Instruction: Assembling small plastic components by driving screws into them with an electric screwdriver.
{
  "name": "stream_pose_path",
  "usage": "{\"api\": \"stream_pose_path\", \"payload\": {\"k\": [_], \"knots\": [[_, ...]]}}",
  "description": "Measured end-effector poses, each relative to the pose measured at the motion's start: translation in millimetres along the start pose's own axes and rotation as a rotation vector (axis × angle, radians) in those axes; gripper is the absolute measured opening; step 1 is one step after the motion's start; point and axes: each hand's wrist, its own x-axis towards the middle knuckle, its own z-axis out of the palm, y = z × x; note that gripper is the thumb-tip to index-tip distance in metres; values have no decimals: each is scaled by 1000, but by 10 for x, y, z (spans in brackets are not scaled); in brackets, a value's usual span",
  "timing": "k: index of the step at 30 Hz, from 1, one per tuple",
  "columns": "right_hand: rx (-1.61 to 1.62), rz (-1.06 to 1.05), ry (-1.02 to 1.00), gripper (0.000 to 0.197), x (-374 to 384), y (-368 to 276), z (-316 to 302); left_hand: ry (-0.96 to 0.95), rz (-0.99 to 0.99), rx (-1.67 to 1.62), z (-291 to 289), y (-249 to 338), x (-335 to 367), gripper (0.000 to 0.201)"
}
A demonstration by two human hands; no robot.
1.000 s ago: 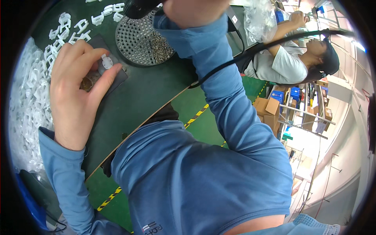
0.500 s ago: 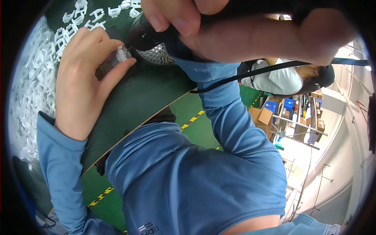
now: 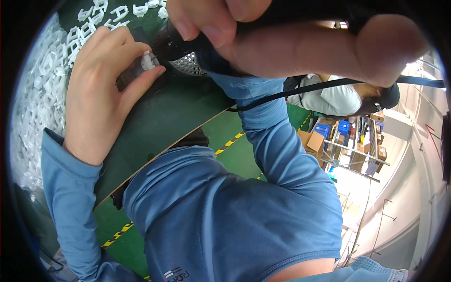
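Observation:
My left hand (image 3: 96, 89) pinches a small white plastic part (image 3: 148, 61) between thumb and forefinger, low over the dark green tabletop (image 3: 155, 117). A dark block, partly hidden by the fingers, lies under this part. In my right hand (image 3: 300, 49), large and close at the top, is a black corded electric screwdriver (image 3: 176, 43). Its nose points left at the white part, with the tip right beside it; whether they touch I cannot tell. Behind the tool a perforated metal piece (image 3: 189, 65) shows in part.
Several loose white clips (image 3: 120, 13) lie at the far left of the table. A clear plastic bag full of white parts (image 3: 40, 108) fills the left edge. A black cable (image 3: 310, 87) crosses to the right. Beyond sit another person (image 3: 329, 96) and shelves with boxes (image 3: 354, 136).
Both hands stay almost in place; the view shifts slightly. The screwdriver's nose and the white part keep close together, the tool moving a little to the left.

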Motion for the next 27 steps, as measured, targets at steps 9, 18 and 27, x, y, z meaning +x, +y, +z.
{"api": "stream_pose_path", "payload": {"k": [9,18,27], "knots": [[154,10,-101,59,16,185,-32,2,17,2,17,-37,-28,27],[333,-7,-256,67,126,387,-76,-37,-20,-1,14,-57,-33,22],[253,169,-482,78,253,168,-248,-58,-32,17,15,-20,0,24]]}}
